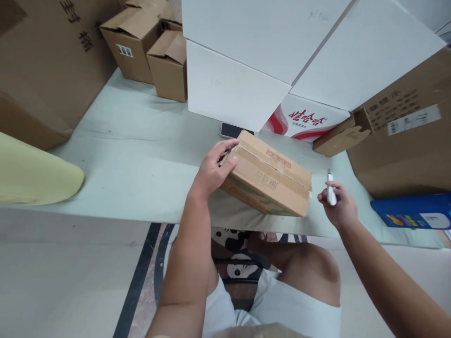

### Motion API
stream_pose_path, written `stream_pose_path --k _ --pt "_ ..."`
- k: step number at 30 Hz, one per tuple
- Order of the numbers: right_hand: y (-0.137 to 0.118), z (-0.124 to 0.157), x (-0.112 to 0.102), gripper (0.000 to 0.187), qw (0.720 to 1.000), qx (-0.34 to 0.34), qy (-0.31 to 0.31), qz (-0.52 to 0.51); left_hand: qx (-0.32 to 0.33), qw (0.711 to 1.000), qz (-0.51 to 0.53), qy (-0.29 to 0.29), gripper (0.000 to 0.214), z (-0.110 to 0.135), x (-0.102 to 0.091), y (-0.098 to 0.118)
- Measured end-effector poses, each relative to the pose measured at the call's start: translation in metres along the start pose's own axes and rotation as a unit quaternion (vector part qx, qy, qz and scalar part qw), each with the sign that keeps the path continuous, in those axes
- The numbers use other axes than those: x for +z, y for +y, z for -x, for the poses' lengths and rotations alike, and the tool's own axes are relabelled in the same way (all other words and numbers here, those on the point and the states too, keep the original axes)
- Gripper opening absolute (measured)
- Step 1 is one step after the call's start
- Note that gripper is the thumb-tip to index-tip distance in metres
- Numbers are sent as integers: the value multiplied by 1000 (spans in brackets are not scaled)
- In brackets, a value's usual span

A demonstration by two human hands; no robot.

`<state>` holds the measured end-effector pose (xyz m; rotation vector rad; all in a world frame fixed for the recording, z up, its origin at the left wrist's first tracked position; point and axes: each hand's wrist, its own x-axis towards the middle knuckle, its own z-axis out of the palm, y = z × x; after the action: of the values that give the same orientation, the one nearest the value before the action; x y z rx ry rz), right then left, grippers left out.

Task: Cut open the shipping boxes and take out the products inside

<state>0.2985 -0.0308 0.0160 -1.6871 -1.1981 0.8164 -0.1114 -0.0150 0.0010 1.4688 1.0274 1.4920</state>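
"So, from the head camera, where does the brown carton (269, 176) sit?"

"Close to the front edge of the worktop (141, 169), set askew: its right end comes nearer that edge than its left. A taped seam runs lengthwise over the top, and green print shows on the side facing the person. Whether its base lies quite flat, I can't tell."

"And the left hand (214, 166)?"

"Clasping the carton's left end, thumb pressed on top beside the seam, the other fingers reaching along that end toward the far corner, partly hidden."

"The right hand (340, 206)?"

"Pinching a white cutter (331, 191) just beyond the carton's right end, apart from it, the slim tip pointing toward the back of the worktop."

"What lies behind?"

"A smartphone (230, 130), just past the carton's far left corner, in front of stacked white boxes (236, 84). Right of it come a white box with red lettering (306, 117), a small brown box (338, 138) and a large labelled carton (398, 150)."

"And toward the corners?"

"Near the front right one, a blue printed box (412, 211). At the left, a pale yellow rounded object (38, 173) lies by the front edge."
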Motion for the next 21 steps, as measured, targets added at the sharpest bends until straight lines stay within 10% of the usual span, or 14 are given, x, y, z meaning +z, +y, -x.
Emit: stream_pose_path --k 5,10,17,21 --pt "-40 23 -1 33 977 -12 71 -199 -13 1000 -24 10 21 3 3 8" --pt "-76 44 6 34 965 -103 88 -223 -6 998 15 -65 62 -1 12 -5" --pt "-114 61 51 25 926 -201 -162 -277 -26 981 26 -191 84 -5 42 -4" --pt "-115 61 82 28 912 -238 -188 -275 -17 980 3 -198 81 -5 69 -4"
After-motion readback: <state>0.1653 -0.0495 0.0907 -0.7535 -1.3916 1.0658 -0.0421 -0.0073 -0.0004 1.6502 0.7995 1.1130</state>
